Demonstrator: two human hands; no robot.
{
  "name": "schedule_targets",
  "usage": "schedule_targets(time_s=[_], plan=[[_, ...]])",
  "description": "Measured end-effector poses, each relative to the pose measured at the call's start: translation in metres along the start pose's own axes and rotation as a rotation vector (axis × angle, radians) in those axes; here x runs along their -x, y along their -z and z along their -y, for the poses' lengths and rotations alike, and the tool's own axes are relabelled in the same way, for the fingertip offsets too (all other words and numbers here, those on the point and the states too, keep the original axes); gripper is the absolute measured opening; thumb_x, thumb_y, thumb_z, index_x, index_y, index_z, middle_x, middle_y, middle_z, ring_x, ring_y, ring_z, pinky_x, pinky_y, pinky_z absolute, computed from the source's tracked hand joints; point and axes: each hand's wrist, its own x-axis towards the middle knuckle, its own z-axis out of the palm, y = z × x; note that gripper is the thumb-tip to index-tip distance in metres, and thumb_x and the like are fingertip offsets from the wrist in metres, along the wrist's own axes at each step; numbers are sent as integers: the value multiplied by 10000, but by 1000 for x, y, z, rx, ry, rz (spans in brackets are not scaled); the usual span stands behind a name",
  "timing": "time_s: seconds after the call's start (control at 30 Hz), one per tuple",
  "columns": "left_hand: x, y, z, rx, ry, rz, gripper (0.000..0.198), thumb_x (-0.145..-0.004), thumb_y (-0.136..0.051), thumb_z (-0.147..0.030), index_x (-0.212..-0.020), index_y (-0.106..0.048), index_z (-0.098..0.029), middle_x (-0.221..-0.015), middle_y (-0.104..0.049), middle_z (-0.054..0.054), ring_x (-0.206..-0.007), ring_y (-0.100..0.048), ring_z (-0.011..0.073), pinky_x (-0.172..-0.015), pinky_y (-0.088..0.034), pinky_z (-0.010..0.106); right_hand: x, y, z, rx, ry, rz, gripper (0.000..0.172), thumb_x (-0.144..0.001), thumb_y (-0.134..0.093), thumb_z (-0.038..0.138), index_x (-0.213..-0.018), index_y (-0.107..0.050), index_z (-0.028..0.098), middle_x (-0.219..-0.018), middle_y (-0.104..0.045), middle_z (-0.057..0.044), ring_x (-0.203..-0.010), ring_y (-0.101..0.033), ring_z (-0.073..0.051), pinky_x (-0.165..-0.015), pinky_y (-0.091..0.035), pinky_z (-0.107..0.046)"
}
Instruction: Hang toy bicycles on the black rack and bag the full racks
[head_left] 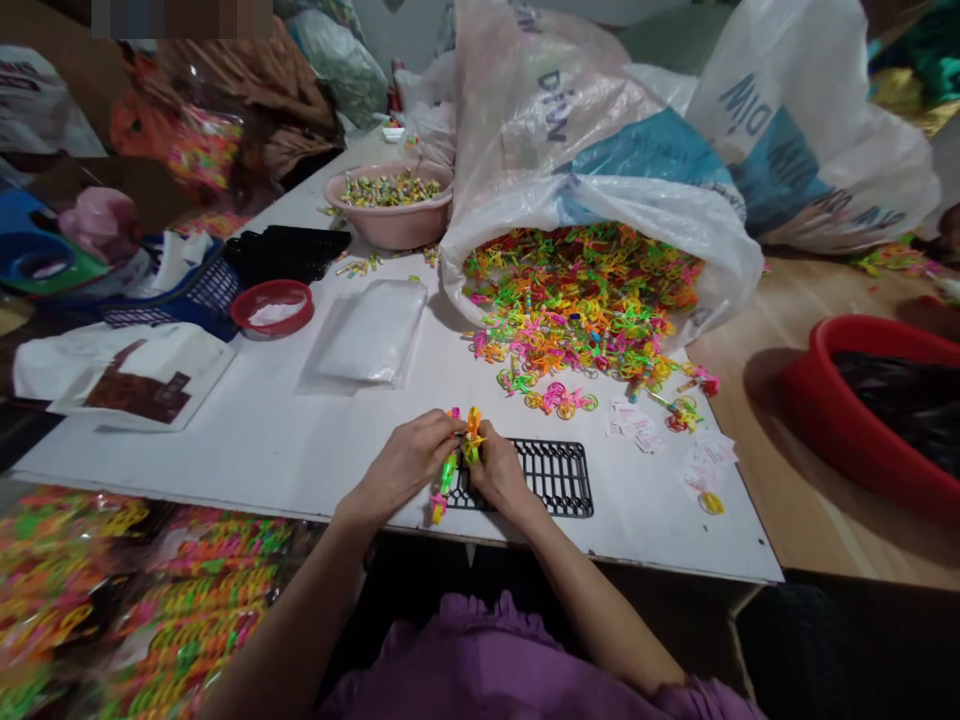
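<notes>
Currently, below the sack (pixel 600 150) spilling neon parts, both hands work over the black grid (pixel 559 475) at the table (pixel 285 450) edge. Left hand (pixel 405 465) and right hand (pixel 499 475) pinch one toy piece (pixel 471 428) between them. This looks like fitting work, which calls for a steady, aligned grip.

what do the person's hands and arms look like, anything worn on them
Left hand and right hand are bare: no gloves, no rings, watch or bracelet that I can see. Forearms are uncovered. A purple top with a ruffled edge shows below, its sleeves short.
</notes>
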Motion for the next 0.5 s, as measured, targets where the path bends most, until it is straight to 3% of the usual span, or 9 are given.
schedule_targets(time_s=[0.13, 0.23, 0.37, 0.5], plan=[[-1, -3, -1, 24, -10, 14, 241, -871, -502, -241, -1103, -554, -203, -951, -598, 27, -893, -578, 140, -802, -464, 273, -5, 0, 3, 129, 41, 64, 142, -804, -427, 167, -945, -441, 181, -792, -585, -37, -686, -538, -165, -604, -347, -238], [0, -5, -5, -19, -38, 18, 172, -890, -462, -247, -983, -589, -178, -900, -598, 32, -860, -575, 147, -788, -471, 278, -4, -3, 5, 145, 32, 84, 111, -815, -434, 180, -923, -460, 175, -785, -589, -39, -692, -540, -166, -617, -357, -244], [10, -10, -10, -66, -74, -26, 222, -913, -381, -216, -903, -598, -177, -845, -610, 29, -805, -585, 138, -738, -484, 258, 10, -5, 1, 83, 83, 90, 91, -829, -446, 191, -901, -500, 177, -796, -595, -29, -699, -541, -150, -622, -369, -233], [30, -17, -6, -82, -159, -106, 226, -923, -372, -241, -934, -593, -194, -857, -625, 28, -802, -598, 126, -739, -493, 233, 0, 26, -11, -38, 151, 243, 127, -843, -490, 206, -948, -560, 190, -820, -631, -4, -734, -568, -121, -653, -396, -199]])
